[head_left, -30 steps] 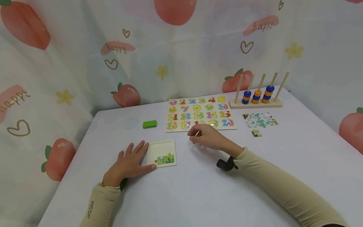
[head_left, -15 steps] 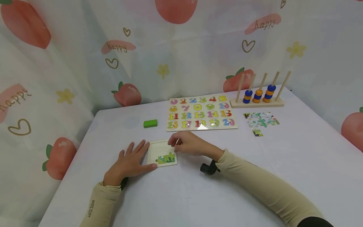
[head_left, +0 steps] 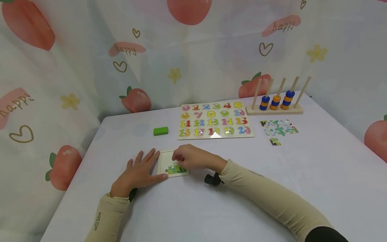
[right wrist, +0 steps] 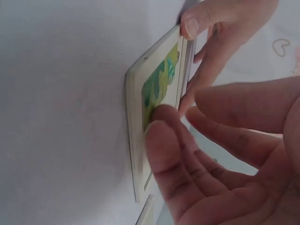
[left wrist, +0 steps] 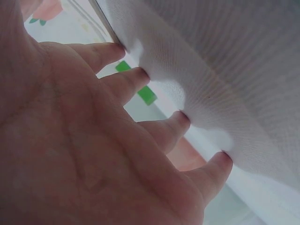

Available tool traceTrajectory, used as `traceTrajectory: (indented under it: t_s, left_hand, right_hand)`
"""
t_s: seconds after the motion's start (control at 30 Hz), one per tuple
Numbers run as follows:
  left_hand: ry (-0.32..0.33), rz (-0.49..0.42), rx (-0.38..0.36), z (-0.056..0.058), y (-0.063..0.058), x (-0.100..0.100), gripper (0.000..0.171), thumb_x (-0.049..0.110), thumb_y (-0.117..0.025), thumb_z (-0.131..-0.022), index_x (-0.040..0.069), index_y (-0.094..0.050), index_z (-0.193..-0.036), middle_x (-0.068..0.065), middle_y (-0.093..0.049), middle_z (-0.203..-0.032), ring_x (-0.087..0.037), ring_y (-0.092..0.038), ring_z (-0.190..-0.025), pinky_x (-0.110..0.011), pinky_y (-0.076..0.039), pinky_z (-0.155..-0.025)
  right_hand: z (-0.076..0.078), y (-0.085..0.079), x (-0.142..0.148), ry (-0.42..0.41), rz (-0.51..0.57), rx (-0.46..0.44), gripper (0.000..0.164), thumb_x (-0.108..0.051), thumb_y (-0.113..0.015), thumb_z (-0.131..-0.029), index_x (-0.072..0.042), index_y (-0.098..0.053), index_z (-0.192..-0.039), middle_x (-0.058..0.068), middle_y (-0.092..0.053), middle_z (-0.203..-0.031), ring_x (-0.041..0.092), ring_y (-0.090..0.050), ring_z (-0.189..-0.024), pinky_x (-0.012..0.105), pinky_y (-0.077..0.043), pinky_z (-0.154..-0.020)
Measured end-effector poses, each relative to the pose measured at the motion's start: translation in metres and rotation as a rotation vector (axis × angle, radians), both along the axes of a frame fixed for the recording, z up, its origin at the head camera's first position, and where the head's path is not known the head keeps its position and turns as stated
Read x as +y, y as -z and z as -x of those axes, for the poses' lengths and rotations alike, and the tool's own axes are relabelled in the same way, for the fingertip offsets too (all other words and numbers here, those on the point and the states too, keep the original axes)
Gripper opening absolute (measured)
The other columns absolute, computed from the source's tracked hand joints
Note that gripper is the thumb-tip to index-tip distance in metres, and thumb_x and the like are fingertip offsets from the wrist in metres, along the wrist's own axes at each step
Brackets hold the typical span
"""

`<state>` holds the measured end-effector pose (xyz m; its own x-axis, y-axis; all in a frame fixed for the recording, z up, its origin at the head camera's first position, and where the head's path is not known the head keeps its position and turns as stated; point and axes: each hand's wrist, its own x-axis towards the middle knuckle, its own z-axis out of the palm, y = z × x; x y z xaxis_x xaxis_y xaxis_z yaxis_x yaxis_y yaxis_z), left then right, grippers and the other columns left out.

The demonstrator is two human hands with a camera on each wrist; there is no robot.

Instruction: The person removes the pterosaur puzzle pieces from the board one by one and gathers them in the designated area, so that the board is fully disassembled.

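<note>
A small wooden puzzle tray (head_left: 165,158) lies on the white table, with green puzzle pieces (head_left: 176,170) fitted along its near edge. My left hand (head_left: 137,173) lies flat beside it, the thumb touching the tray's left front corner (right wrist: 180,33). My right hand (head_left: 188,157) hovers over the tray with its fingertips down inside the frame. In the right wrist view the thumb (right wrist: 159,129) presses on the green pieces (right wrist: 161,77), and the other fingers are loosely extended with nothing between them. The left wrist view shows only my palm (left wrist: 84,140) against the tablecloth.
A number puzzle board (head_left: 215,120) lies behind the tray, and a green block (head_left: 160,131) sits to its left. A ring abacus (head_left: 276,101) stands at the back right, with loose puzzle pieces (head_left: 279,128) in front of it. A strawberry-print curtain (head_left: 133,60) surrounds the table.
My right hand moved left from in front of the number board to over the small tray, carrying a pinched piece, and its fingers have come down into the tray. The left hand stayed put.
</note>
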<state>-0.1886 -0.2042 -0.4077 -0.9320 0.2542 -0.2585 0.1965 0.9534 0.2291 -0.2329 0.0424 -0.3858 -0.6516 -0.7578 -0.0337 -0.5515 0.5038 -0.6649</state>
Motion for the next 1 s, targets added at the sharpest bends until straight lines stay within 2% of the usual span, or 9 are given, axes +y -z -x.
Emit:
traceTrajectory:
  t_s: [0.13, 0.3, 0.63, 0.83, 1.0]
  left_hand:
    - [-0.003, -0.006, -0.003, 0.0, 0.0, 0.0, 0.105, 0.071, -0.069, -0.093, 0.011, -0.03, -0.17, -0.015, -0.02, -0.177, -0.055, -0.011, -0.158, -0.081, -0.012, -0.117]
    - [-0.003, -0.013, -0.005, 0.001, 0.001, -0.001, 0.105, 0.071, -0.069, -0.093, 0.011, -0.03, -0.17, -0.015, -0.02, -0.177, -0.055, -0.011, -0.158, -0.081, -0.012, -0.117]
    - [-0.005, -0.02, -0.012, 0.001, 0.0, -0.001, 0.105, 0.07, -0.069, -0.094, 0.011, -0.029, -0.171, -0.015, -0.019, -0.177, -0.055, -0.01, -0.158, -0.081, -0.011, -0.117]
    - [-0.008, -0.02, -0.011, 0.001, -0.001, 0.0, 0.105, 0.07, -0.069, -0.093, 0.011, -0.029, -0.17, -0.015, -0.019, -0.177, -0.055, -0.01, -0.158, -0.081, -0.011, -0.117]
    - [-0.003, -0.026, -0.011, 0.001, -0.001, -0.001, 0.105, 0.069, -0.069, -0.093, 0.01, -0.029, -0.17, -0.015, -0.02, -0.177, -0.056, -0.01, -0.158, -0.082, -0.012, -0.117]
  right_hand:
    - [-0.001, -0.001, -0.007, -0.04, -0.075, 0.031, 0.023, 0.006, -0.069, -0.097, 0.003, -0.078, -0.118, 0.006, -0.066, -0.107, 0.017, -0.059, -0.095, 0.027, -0.052, -0.087]
    - [-0.002, 0.002, -0.013, -0.051, -0.1, 0.057, 0.02, 0.007, -0.07, -0.096, 0.002, -0.08, -0.112, 0.005, -0.064, -0.103, 0.018, -0.055, -0.095, 0.028, -0.049, -0.085]
    - [-0.001, 0.002, -0.018, 0.015, -0.088, 0.005, 0.018, 0.01, -0.068, -0.095, 0.001, -0.079, -0.105, 0.007, -0.073, -0.1, 0.018, -0.061, -0.091, 0.033, -0.055, -0.087]
    - [0.0, 0.001, -0.02, 0.04, -0.066, -0.003, 0.011, 0.007, -0.069, -0.096, -0.003, -0.074, -0.097, 0.002, -0.068, -0.09, 0.016, -0.059, -0.085, 0.029, -0.051, -0.078]
    - [0.0, 0.003, -0.02, 0.035, -0.011, -0.009, 0.013, 0.004, -0.07, -0.097, -0.007, -0.07, -0.09, -0.002, -0.063, -0.083, 0.013, -0.056, -0.081, 0.025, -0.046, -0.071]
